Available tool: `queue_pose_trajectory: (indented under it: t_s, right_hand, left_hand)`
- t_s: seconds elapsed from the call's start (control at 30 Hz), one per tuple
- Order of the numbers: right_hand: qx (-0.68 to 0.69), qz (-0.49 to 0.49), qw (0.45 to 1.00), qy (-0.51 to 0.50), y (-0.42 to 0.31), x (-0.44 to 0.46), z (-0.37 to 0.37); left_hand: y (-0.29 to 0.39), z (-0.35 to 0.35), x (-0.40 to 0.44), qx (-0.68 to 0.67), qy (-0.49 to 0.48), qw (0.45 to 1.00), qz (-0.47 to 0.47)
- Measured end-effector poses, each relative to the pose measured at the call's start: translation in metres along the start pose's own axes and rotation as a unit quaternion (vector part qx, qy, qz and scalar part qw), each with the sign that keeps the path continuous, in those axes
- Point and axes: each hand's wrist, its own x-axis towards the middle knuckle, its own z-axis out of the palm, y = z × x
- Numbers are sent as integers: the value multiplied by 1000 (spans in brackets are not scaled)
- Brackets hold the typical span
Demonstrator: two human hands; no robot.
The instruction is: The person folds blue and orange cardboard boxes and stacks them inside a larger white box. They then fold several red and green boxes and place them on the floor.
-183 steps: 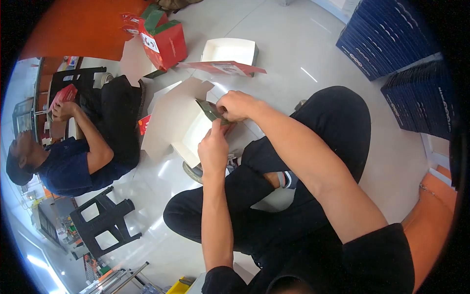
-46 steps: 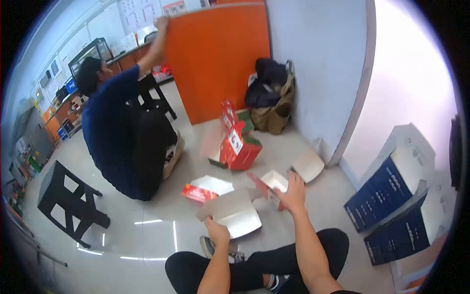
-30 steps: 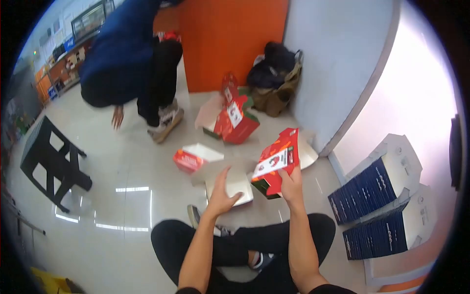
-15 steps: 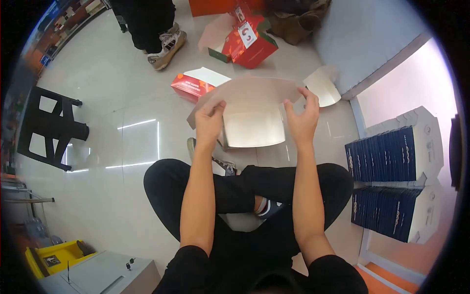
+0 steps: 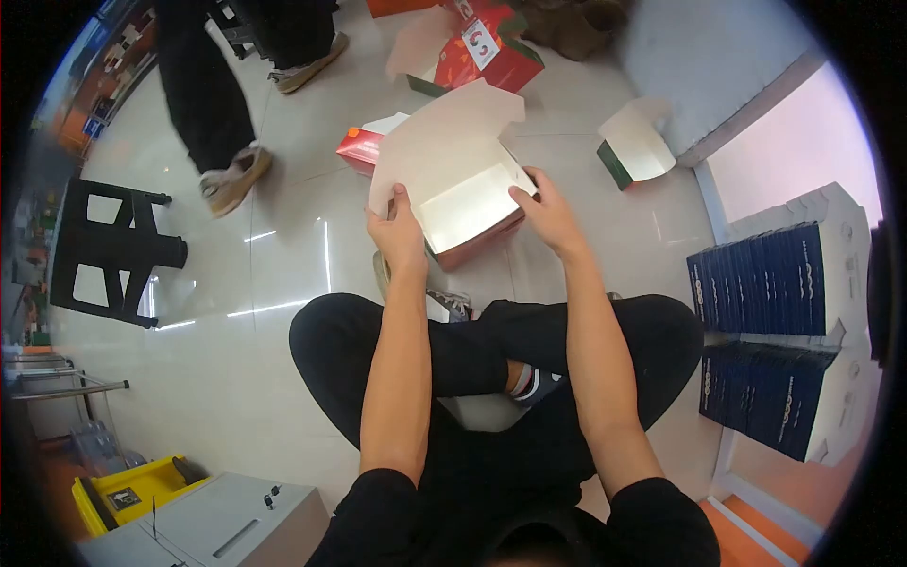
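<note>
An open carton with a cream inside, a raised lid flap and a red outer side is held in front of me above my crossed legs. My left hand pinches its left edge, thumb on the inner side. My right hand grips the right corner between thumb and fingers. Partly behind the carton lies a red and white box. Farther off, a red box with green flaps stands on the floor. To the right sits another opened box, with a green side and cream inside.
Stacks of flat blue cartons stand at the right by the wall. A black stool lies at the left. Another person's legs are at the upper left. A grey cabinet and a yellow container are at the lower left.
The red box that my right hand held a second ago is no longer in it. Both hands now grip the cream carton, which has turned and tilted. The other person's legs have moved.
</note>
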Motion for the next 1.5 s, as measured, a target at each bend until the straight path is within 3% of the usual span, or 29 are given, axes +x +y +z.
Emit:
queue_pose_trajectory:
  t_s: [0.07, 0.17, 0.27, 0.37, 0.43, 0.57, 0.63, 0.77, 0.93, 1.07, 1.13, 1.2, 1.27, 1.3, 1.33, 1.4, 1.43, 1.47, 1.5]
  right_hand:
    - [3, 10, 1000, 8, 1, -2, 11]
    - [-15, -19, 999, 47, 2, -5, 22]
    - [-17, -36, 998, 55, 10, -4, 26]
    - [-50, -52, 996, 60, 8, -4, 24]
    - [-2, -48, 998, 37, 1, -5, 21]
    - [74, -47, 996, 10, -3, -12, 15]
    - [0, -92, 996, -19, 8, -5, 16]
    - [-16, -72, 996, -41, -6, -14, 14]
    - [4, -29, 996, -79, -8, -15, 14]
    - [68, -32, 991, -112, 4, -20, 10]
    - [-41, -63, 995, -60, 29, -22, 16]
    - [-4, -21, 997, -77, 19, -32, 15]
    - [13, -9, 999, -36, 25, -35, 27]
    - [22, -3, 999, -36, 33, -32, 34]
    - [27, 2, 999, -32, 44, -28, 42]
    - [59, -16, 998, -35, 39, -29, 48]
    - [62, -24, 997, -30, 31, -31, 46]
    - [73, 5, 996, -56, 19, -33, 41]
    - [80, 36, 993, -81, 12, -34, 36]
  left_hand:
    - [-7, -3, -2, 43, 2, 999, 15]
    - [-13, -11, -8, 131, 35, 988, -70]
    - [-19, -22, -5, 137, -11, 981, -138]
    - [-20, -23, -3, 167, -56, 980, -94]
    - [-20, -16, -4, 224, -21, 974, -13]
    - [-15, -9, -8, 293, -1, 956, 10]
    - [-15, -10, -7, 361, 1, 932, 36]
    - [-24, -20, 0, 321, 0, 947, -14]
    - [-27, -19, -1, 342, 69, 936, 51]
    - [-32, -18, -1, 367, 50, 918, 144]
    - [-38, -21, 20, 415, -2, 895, 163]
    - [-24, -13, 22, 420, -27, 893, 159]
    - [-37, -11, 22, 467, 35, 836, 285]
    - [-21, -1, 0, 530, 46, 798, 285]
    - [-15, 8, -16, 580, 61, 730, 355]
    - [0, 25, -36, 443, -149, 824, 321]
    - [8, 38, -52, 421, -197, 868, 177]
    - [-2, 44, -52, 473, -177, 827, 247]
    - [-8, 46, -44, 468, -177, 828, 253]
